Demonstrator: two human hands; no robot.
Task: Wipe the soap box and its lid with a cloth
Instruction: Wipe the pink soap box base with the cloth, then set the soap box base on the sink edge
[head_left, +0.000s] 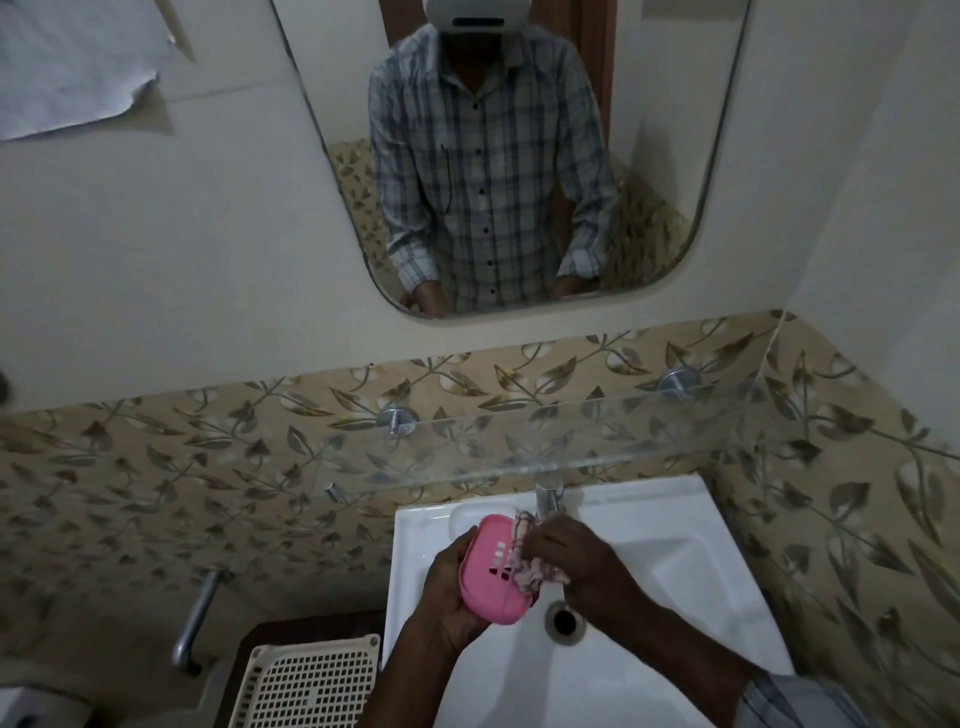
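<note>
Left hand (447, 587) grips pink soap box (493, 569) by left edge, over sink (675, 519), near left of tap (548, 493). Box looks light, stiff plastic, likely slick; slotted face up. Right hand (576, 558) closed on soft cloth (524, 564), pressed to box's right side. Drain (563, 618) below; basin rim, glass shelf (571, 441) limit room.

The soap box (493, 577) is bright pink with a row of small pale and dark slots. The cloth (530, 564) is whitish with pink and dark specks. The sink (691, 525) is glossy white. The wall tiles (208, 467) are beige with brown leaf vines. The basket (306, 680) is cream. The mirrored shirt (488, 171) is grey-blue plaid with dark buttons.
</note>
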